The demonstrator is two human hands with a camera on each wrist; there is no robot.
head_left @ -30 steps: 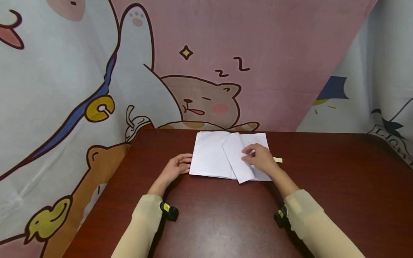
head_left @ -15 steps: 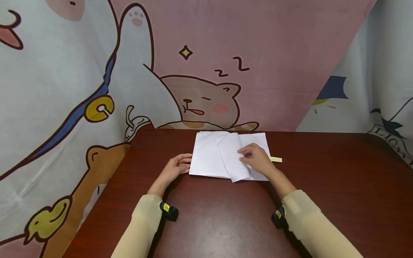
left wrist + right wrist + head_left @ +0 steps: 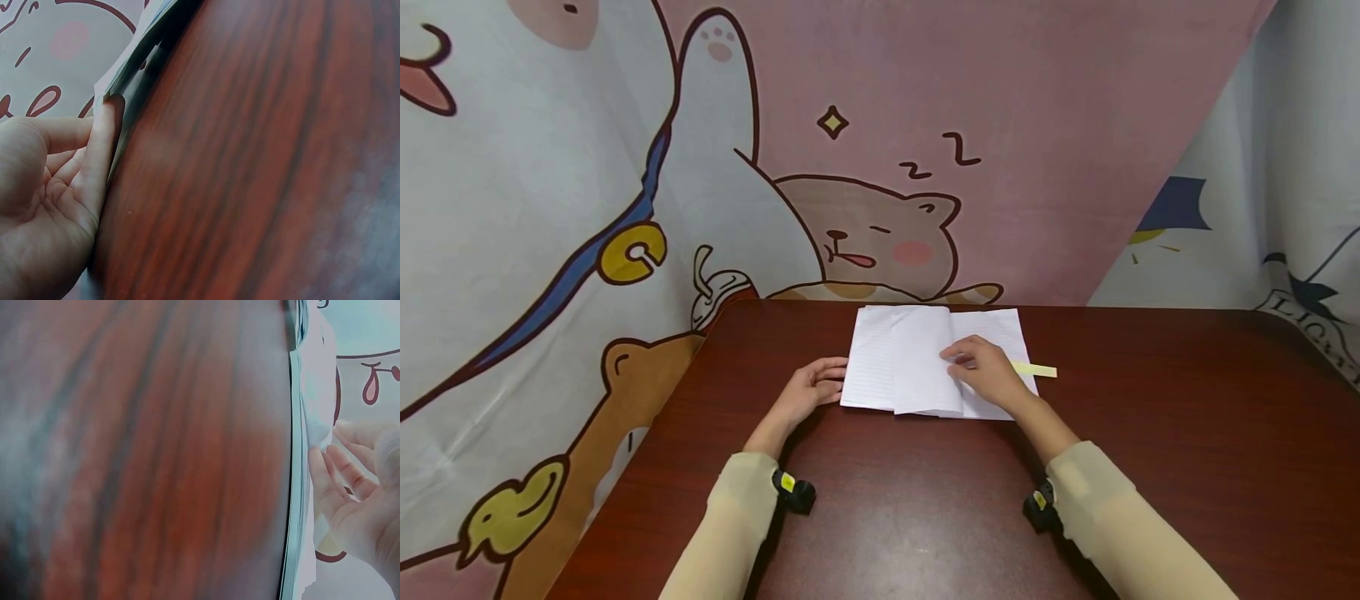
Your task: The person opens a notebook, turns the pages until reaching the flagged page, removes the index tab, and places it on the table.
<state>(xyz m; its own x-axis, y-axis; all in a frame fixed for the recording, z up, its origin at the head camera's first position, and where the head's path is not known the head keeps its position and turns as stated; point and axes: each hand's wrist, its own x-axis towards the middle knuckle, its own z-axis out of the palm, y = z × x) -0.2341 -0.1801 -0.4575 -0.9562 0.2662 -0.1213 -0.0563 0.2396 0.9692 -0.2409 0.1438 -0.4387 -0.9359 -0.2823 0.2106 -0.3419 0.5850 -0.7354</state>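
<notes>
An open notebook point(image 3: 868, 358) with white ruled pages lies near the far edge of the table. One loose-lying page point(image 3: 921, 367) is folded over toward the left half, its curved part near the middle. My right hand point(image 3: 988, 371) is over the right half, its bent, relaxed fingertips against that page's curve; in the right wrist view the fingers point(image 3: 320, 465) touch the white paper. My left hand point(image 3: 808, 387) rests beside the left edge with fingers extended. In the left wrist view a fingertip meets the notebook's corner point(image 3: 115, 87).
A pale yellow strip point(image 3: 1036, 369) sticks out past the notebook's right edge. Below lies a dark red-brown wooden table point(image 3: 887, 517). Behind it hangs a cloth point(image 3: 1037, 150) with cartoon animals. Each wrist carries a small black camera point(image 3: 793, 493).
My right hand has moved slightly left, pushing the page over from the right side onto the left half. More of the yellow strip shows. The left hand stays put.
</notes>
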